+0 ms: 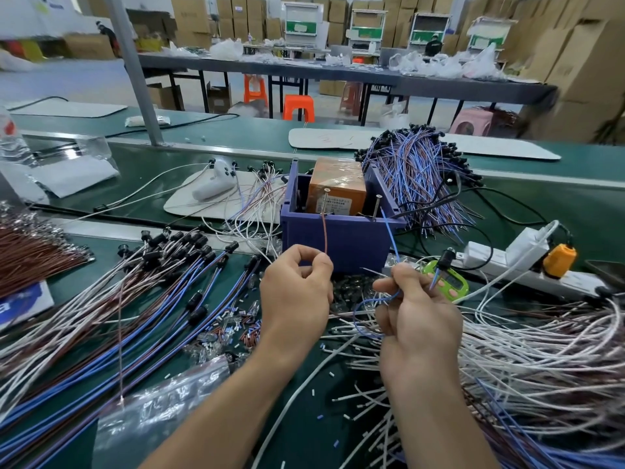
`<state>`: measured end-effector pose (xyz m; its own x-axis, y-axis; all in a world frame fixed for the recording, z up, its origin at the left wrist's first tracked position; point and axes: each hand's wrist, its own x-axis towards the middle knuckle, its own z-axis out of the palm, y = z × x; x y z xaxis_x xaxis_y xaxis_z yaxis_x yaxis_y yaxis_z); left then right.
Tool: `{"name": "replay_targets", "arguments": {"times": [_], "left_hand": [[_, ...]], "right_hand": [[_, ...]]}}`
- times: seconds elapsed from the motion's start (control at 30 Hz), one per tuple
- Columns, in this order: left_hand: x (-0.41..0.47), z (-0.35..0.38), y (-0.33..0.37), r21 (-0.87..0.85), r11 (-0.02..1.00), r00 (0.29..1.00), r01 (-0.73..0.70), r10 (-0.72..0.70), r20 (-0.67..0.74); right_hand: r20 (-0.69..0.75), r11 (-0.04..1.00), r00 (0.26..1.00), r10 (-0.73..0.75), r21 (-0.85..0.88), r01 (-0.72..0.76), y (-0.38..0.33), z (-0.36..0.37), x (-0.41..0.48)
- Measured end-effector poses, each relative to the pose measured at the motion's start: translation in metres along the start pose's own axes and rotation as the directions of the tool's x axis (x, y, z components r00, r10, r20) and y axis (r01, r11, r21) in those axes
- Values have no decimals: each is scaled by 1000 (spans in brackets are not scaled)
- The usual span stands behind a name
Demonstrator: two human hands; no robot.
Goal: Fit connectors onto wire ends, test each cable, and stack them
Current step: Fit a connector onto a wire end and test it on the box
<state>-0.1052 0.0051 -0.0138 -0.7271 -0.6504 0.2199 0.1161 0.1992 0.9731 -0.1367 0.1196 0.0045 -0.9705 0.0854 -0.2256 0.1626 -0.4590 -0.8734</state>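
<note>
My left hand [296, 292] pinches a brown wire [325, 231] whose upper end touches a screw [326, 198] on the rim of the purple box [338, 238]. My right hand [419, 309] grips a blue wire [390, 236] that reaches up to a second screw [376, 206] on the same box. A black connector [445, 258] on this cable sticks up past my right fingers. An orange block [336, 187] sits inside the box.
Finished cables with black connectors lie in a fan at left [162, 282] and in a pile behind the box [419, 177]. Loose white and brown wires [541, 360] fill the right. A green counter [446, 282], a power strip [527, 262], a plastic bag [162, 411] and small clear bulbs [209, 343] lie nearby.
</note>
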Motion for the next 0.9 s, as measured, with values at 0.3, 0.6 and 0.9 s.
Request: {"name": "replay_targets", "arguments": {"times": [0.3, 0.6, 0.9], "left_hand": [[1, 0, -2, 8, 1000, 1000, -14, 14, -4], [1, 0, -3, -44, 999, 1000, 5, -4, 21], [1, -1, -2, -46, 999, 1000, 20, -20, 2]], "right_hand": [[-15, 1000, 1000, 2, -7, -2, 1, 1, 1], [-20, 999, 1000, -14, -45, 13, 4, 3, 4], [-34, 999, 999, -40, 12, 40, 0, 0, 2]]}}
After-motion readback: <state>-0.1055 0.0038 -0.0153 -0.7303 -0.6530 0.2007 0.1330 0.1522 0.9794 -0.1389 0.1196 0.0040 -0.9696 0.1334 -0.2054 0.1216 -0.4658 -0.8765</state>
